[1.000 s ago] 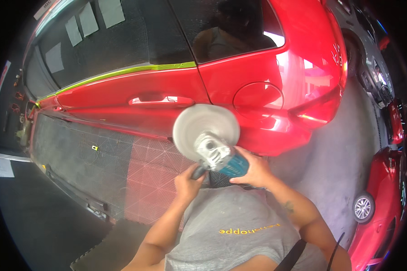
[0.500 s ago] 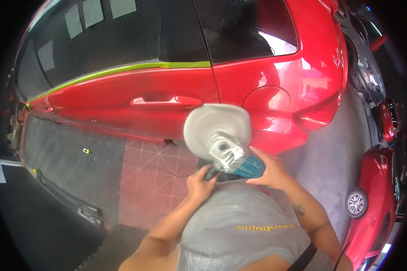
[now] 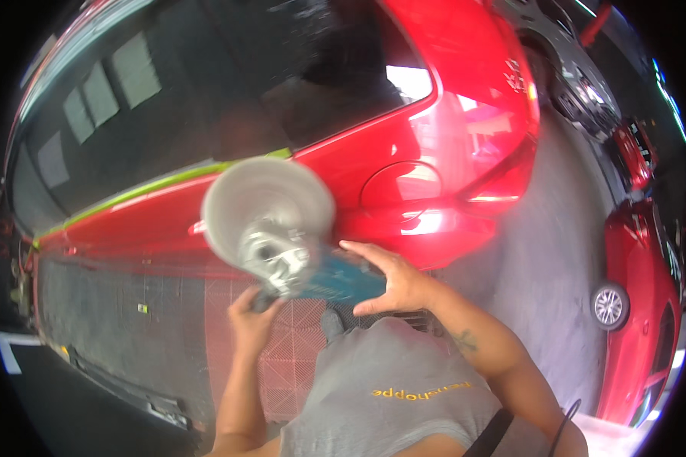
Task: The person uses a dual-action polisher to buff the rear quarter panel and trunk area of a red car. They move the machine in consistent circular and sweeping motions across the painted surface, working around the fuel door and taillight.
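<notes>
Both of my hands hold a teal electric car polisher with a silver gear head. My left hand is wrapped round its dark side handle. My right hand grips the teal body from the other end. The round whitish pad, smeared by motion, is in front of the red car's side, over the door handle area. Whether the pad touches the paint I cannot tell. Yellow-green masking tape runs along the lower edge of the dark side windows.
Red grid tiles and dark floor lie beneath me. A second red car and a grey car stand to the right. A small yellow object lies on the floor at left. A black cord hangs by my right arm.
The polisher and both hands have moved left along the car's side, from beneath the rear door seam toward the door handle. The view has shifted and turned too.
</notes>
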`<state>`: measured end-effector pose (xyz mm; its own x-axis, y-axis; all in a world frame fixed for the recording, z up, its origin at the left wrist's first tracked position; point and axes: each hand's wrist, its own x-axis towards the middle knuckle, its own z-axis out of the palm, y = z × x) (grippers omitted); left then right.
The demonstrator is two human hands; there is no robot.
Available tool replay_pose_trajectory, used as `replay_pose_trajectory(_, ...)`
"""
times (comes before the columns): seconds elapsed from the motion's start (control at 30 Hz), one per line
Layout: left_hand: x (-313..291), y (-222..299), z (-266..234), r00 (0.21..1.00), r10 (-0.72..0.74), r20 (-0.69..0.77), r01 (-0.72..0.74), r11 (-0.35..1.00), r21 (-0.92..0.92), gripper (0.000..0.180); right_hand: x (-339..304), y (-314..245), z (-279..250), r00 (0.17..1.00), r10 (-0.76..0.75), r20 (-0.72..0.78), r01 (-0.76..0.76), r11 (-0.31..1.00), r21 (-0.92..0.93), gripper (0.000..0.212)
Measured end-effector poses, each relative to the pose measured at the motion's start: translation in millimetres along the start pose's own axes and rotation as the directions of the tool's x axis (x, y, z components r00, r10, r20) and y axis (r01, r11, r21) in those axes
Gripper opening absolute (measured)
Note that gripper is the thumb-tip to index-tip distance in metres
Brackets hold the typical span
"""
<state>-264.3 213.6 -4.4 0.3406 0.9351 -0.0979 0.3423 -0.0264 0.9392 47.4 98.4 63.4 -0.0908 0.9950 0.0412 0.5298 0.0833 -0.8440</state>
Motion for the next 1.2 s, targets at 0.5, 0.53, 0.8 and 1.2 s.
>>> replay_pose_trajectory(0.5,17.1,145.0,138.1,0.941,0.318,0.113,-0.334,0.928,0.166,0.043,-205.0,144.9,-52.5,0.886,0.066,-0.459,-0.128,0.986,-0.105,0.082)
replay_pose_trajectory(0.53,24.7,168.8,147.5,0.915,0.374,0.147,-0.397,0.899,0.185,0.045,-207.8,143.4,-62.2,0.861,0.052,-0.506,-0.11,0.99,-0.085,0.081)
replay_pose_trajectory(0.8,31.0,246.2,187.8,0.895,0.404,0.188,-0.441,0.862,0.248,0.044,-209.9,143.2,-106.4,0.814,-0.016,-0.581,-0.002,0.999,-0.032,0.082)
replay_pose_trajectory(1.2,28.3,228.3,187.6,0.893,0.429,0.137,-0.451,0.85,0.272,0.056,-213.0,143.1,-127.4,0.896,0.055,-0.441,-0.055,0.998,0.013,0.085)
